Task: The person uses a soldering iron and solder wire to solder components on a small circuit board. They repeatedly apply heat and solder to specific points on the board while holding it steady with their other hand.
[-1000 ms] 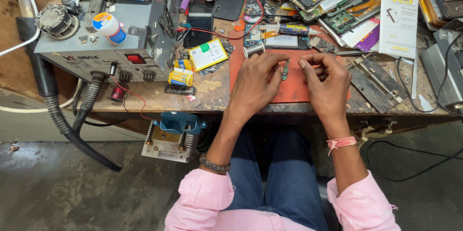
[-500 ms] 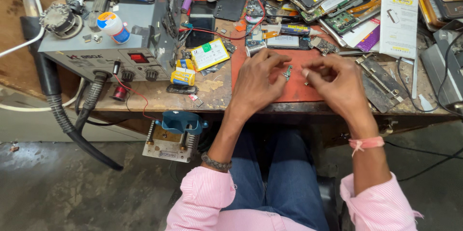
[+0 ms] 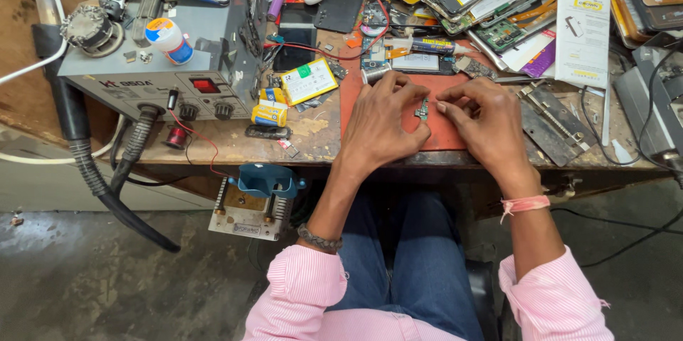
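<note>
My left hand [image 3: 380, 124] and my right hand [image 3: 487, 124] meet over a red work mat [image 3: 434, 138] at the front of a wooden bench. Between their fingertips they pinch a small greenish circuit board piece [image 3: 423, 109]. Both hands rest on the mat, wrists over the bench edge. A dark bead bracelet is on my left wrist and a pink thread band on my right. My pink sleeves and blue jeans fill the bottom of the view.
A grey rework station [image 3: 160, 49] with a black hose [image 3: 107, 184] stands at the left. Phone boards, batteries and screens [image 3: 491, 6] pile at the back. A yellow battery [image 3: 308, 81], a white box [image 3: 583, 24] and a blue clamp [image 3: 267, 181] are nearby.
The view has shifted slightly. My hands have stayed together on the mat, with the right hand drawn a little closer to the small board piece.
</note>
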